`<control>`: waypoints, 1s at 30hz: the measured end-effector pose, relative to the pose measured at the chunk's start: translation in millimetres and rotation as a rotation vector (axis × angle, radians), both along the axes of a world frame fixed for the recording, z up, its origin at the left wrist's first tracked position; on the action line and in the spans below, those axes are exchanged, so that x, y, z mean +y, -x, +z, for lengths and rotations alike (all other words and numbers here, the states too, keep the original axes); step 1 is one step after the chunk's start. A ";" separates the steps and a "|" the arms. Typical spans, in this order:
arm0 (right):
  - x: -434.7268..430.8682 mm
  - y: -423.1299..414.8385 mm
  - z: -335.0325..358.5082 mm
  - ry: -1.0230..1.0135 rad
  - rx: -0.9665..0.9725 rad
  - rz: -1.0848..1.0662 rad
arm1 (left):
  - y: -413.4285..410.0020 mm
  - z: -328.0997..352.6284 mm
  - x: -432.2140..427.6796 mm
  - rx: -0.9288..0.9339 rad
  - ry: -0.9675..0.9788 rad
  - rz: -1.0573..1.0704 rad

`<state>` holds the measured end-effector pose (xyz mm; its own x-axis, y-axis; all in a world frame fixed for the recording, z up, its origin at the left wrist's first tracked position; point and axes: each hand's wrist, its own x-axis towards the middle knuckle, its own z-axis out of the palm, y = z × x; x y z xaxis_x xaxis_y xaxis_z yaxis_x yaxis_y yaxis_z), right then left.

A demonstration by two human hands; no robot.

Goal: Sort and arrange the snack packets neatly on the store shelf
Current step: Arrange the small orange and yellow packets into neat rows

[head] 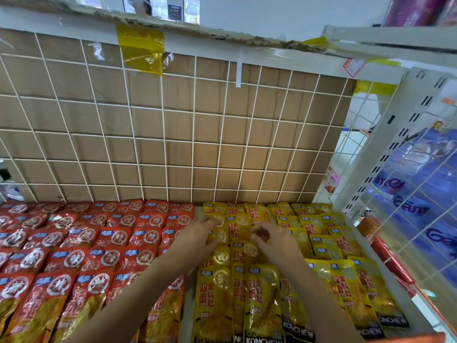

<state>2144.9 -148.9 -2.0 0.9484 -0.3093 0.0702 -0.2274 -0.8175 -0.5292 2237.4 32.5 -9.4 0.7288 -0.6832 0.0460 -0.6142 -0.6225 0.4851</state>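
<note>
Left hand (197, 233), right hand (273, 240), fingers (259, 227) curled.

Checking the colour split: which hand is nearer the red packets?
Left. The left hand sits at the edge of the red packets; the right hand is farther right, over the yellow packets.

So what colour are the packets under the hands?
Yellow packets with red lettering, under the left hand and right hand, in the head view.

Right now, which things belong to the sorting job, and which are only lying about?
Job: yellow packets, red packets, left hand, right hand, shelf.
Lying about: blue packs behind the side wire, yellow tape, price tag, cardboard backing.
</note>
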 end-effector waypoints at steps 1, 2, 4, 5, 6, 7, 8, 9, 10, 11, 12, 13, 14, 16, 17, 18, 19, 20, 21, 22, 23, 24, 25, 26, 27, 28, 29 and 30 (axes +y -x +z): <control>-6.5 -4.5 0.0 0.017 0.011 -0.001 | 2.2 -1.0 -4.4 0.003 -0.018 0.014; -12.4 -10.0 -0.4 0.031 0.027 0.004 | 4.3 -2.6 -9.3 0.012 -0.041 0.033; -20.7 -23.5 -1.5 0.054 0.055 0.028 | 8.9 -6.4 -19.6 0.036 -0.080 0.080; -23.1 -30.9 -2.3 0.065 0.064 0.042 | 10.9 -9.0 -24.6 0.046 -0.090 0.109; -24.7 -38.5 -3.4 0.080 0.073 0.053 | 12.7 -12.3 -28.9 0.056 -0.111 0.137; -25.8 -46.2 -4.6 0.103 0.083 0.064 | 14.5 -15.8 -33.0 0.052 -0.145 0.158; -26.5 -53.9 -6.0 0.124 0.098 0.075 | 16.0 -20.1 -36.3 0.032 -0.182 0.170; -26.9 -61.1 -7.1 0.139 0.114 0.085 | 17.4 -24.7 -39.4 0.001 -0.218 0.177; -27.3 -67.7 -8.0 0.145 0.133 0.092 | 18.9 -28.4 -42.2 -0.028 -0.251 0.186; -27.5 -73.5 -8.6 0.144 0.153 0.096 | 20.3 -32.2 -44.2 -0.052 -0.278 0.199; -27.7 -78.4 -8.8 0.139 0.169 0.099 | 21.4 -34.9 -46.0 -0.071 -0.292 0.215; -27.9 -82.4 -9.4 0.126 0.177 0.098 | 22.3 -37.0 -47.1 -0.082 -0.307 0.226; -28.3 -85.3 -10.3 0.103 0.174 0.094 | 22.8 -38.4 -47.9 -0.083 -0.318 0.234; -29.6 -90.2 -13.8 0.055 0.152 0.086 | 22.9 -39.0 -49.1 -0.080 -0.322 0.242; -30.7 -92.2 -15.6 0.038 0.145 0.083 | 22.9 -38.6 -49.4 -0.082 -0.322 0.243; -31.8 -94.0 -17.4 0.022 0.144 0.080 | 23.0 -38.3 -49.2 -0.084 -0.322 0.241; -32.7 -95.5 -18.4 0.007 0.145 0.077 | 22.9 -38.2 -49.1 -0.086 -0.322 0.240; -33.6 -96.7 -19.2 -0.010 0.147 0.073 | 23.2 -38.1 -48.8 -0.086 -0.320 0.239; -34.6 -97.5 -20.1 -0.032 0.147 0.063 | 23.5 -38.6 -48.5 -0.087 -0.319 0.235; -35.7 -97.7 -20.5 -0.054 0.141 0.051 | 24.1 -38.1 -48.6 -0.093 -0.317 0.231; -36.5 -97.5 -20.7 -0.072 0.131 0.039 | 24.4 -37.8 -48.8 -0.099 -0.315 0.229; -36.8 -97.1 -20.7 -0.080 0.119 0.035 | 24.6 -37.5 -49.1 -0.104 -0.310 0.229; -37.0 -97.0 -21.2 -0.081 0.112 0.036 | 24.7 -37.0 -49.1 -0.103 -0.307 0.232; -37.2 -97.0 -22.3 -0.077 0.109 0.038 | 24.7 -36.8 -49.0 -0.097 -0.312 0.233; -37.2 -97.2 -23.1 -0.074 0.108 0.037 | 24.4 -36.6 -49.0 -0.094 -0.315 0.234; -37.0 -97.5 -23.7 -0.071 0.108 0.035 | 24.1 -37.1 -49.1 -0.096 -0.314 0.236; -36.8 -97.6 -23.8 -0.069 0.109 0.035 | 24.4 -37.6 -49.1 -0.100 -0.317 0.237; -36.8 -97.9 -23.4 -0.065 0.110 0.039 | 24.8 -37.6 -48.9 -0.099 -0.319 0.237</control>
<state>2242.9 -185.7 -25.4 0.9606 -0.2726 -0.0535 -0.2556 -0.7916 -0.5550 2212.6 -16.4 -46.9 0.8705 -0.4881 -0.0631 -0.4695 -0.8620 0.1910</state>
